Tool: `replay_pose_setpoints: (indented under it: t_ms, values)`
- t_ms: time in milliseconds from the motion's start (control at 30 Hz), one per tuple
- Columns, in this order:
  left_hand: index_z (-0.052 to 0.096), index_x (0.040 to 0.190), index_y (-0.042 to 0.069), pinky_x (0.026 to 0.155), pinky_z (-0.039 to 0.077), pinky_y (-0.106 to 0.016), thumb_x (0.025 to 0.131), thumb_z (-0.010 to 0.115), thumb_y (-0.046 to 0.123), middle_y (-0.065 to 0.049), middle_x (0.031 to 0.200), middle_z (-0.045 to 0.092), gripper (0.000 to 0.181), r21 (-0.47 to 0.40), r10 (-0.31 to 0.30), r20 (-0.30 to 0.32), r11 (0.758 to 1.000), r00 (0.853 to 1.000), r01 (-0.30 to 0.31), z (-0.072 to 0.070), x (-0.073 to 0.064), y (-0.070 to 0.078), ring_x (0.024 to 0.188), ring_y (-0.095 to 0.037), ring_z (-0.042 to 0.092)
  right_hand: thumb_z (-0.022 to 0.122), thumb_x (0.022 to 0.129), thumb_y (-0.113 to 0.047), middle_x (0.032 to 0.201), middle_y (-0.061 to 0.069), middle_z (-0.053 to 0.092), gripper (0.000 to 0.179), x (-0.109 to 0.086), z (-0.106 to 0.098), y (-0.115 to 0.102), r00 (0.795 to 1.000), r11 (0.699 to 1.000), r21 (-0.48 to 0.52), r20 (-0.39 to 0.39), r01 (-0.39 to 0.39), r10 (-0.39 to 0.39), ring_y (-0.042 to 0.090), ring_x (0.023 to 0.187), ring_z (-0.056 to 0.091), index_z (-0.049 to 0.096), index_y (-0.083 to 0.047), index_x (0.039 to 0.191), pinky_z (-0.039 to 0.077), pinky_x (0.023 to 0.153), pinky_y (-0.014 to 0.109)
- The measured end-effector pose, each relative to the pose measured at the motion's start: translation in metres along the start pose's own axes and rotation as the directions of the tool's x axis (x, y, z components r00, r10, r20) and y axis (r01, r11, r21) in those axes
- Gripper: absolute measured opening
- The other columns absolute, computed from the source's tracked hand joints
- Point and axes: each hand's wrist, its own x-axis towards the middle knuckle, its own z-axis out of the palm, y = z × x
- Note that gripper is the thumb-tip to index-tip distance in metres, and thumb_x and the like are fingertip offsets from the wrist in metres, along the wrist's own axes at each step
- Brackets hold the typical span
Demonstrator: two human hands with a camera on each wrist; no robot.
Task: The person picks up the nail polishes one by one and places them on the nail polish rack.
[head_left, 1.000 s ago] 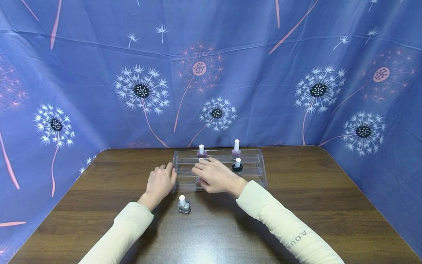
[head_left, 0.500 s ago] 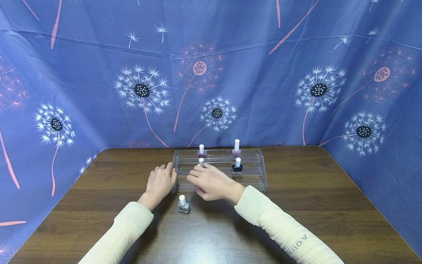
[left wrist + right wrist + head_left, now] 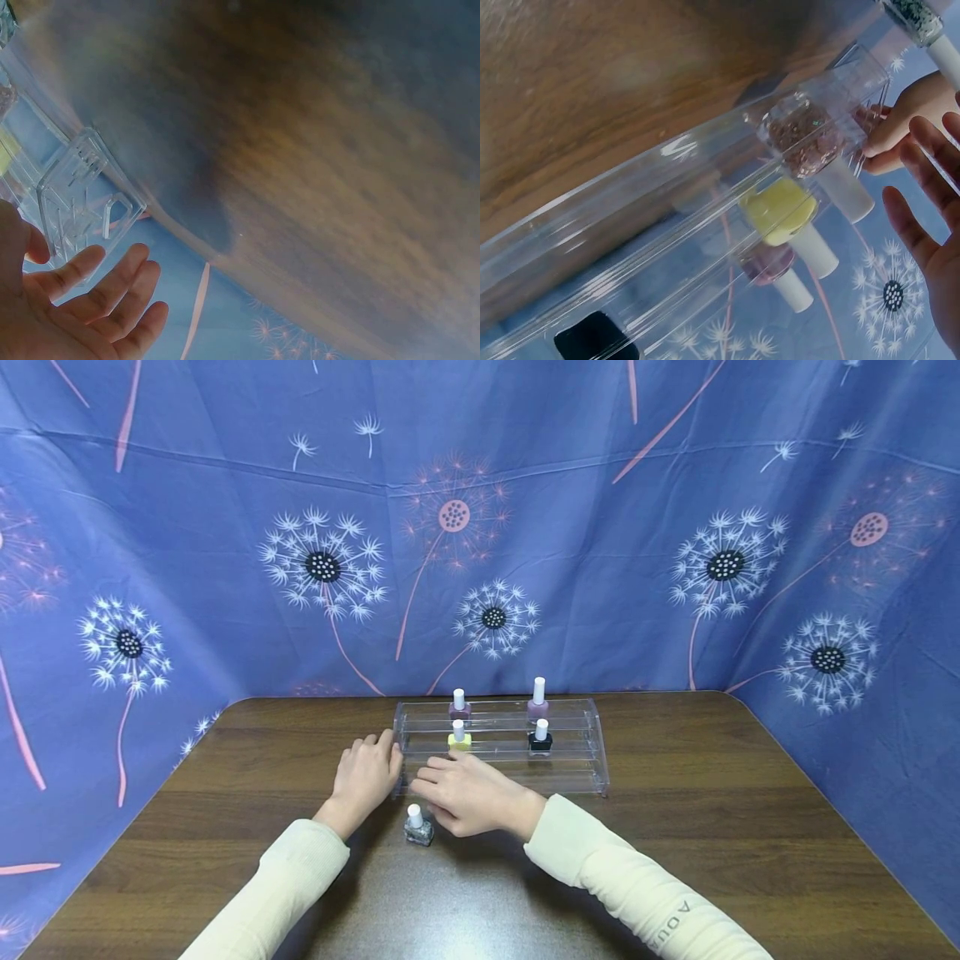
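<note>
My left hand (image 3: 365, 774) rests at the left end of a clear acrylic stepped rack (image 3: 498, 781), its fingers loosely extended beside the end panel (image 3: 90, 187). My right hand (image 3: 474, 793) is in front of the rack's left part, fingers apart and relaxed, nothing gripped. Just left of its fingertips, a silver-green glitter nail polish bottle (image 3: 418, 831) with a white cap stands on the table. A pinkish glitter nail polish bottle (image 3: 802, 135) sits in the rack's lower step; my right hand hides it in the head view. Behind it is a yellow nail polish bottle (image 3: 459, 742).
A black nail polish bottle (image 3: 540, 742) stands on the rack's right side. On the top step are a dark mauve bottle (image 3: 460, 710) and a lilac bottle (image 3: 537, 708). The wooden table (image 3: 712, 793) meets a blue dandelion-print cloth (image 3: 600, 610) behind the rack.
My right hand has drawn back from the rack, down and left toward the silver-green glitter bottle, uncovering the yellow bottle. My left hand has stayed at the rack's end.
</note>
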Motion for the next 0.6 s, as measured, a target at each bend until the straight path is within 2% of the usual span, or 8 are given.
replay_pose_setpoints:
  t_ms: [233,467,600]
  values:
    - [0.058,0.103,0.002,0.059,0.046,-0.047,0.092,0.046,0.022,-0.019,0.081,0.063,0.027,0.000,0.013,-0.015,1.000,1.000,-0.013,-0.001,0.000,0.001,0.071,-0.036,0.060,0.052,0.085,-0.029,0.097,-0.011,0.061,0.024,0.003,0.002,-0.007,1.000,1.000,0.014,0.015,0.009,-0.009,0.009,0.091,0.054,0.055,-0.021,0.108,0.044,0.073,0.030]
    - [0.057,0.098,0.003,0.057,0.045,-0.045,0.092,0.047,0.022,-0.017,0.076,0.061,0.023,0.012,0.010,0.002,1.000,1.000,-0.011,0.000,0.001,0.001,0.066,-0.034,0.058,0.051,0.086,-0.030,0.102,-0.012,0.062,0.028,0.005,0.001,-0.012,0.998,0.999,0.036,0.060,-0.001,-0.001,0.008,0.093,0.053,0.056,-0.022,0.113,0.043,0.074,0.028]
    - [0.057,0.097,0.003,0.057,0.045,-0.045,0.092,0.047,0.022,-0.017,0.077,0.061,0.023,0.015,0.009,0.003,1.000,1.000,-0.009,0.000,0.001,0.001,0.066,-0.034,0.058,0.051,0.086,-0.029,0.100,-0.013,0.062,0.027,0.006,0.001,-0.014,0.998,1.000,0.025,0.056,0.011,-0.012,0.007,0.089,0.054,0.056,-0.023,0.111,0.042,0.071,0.027]
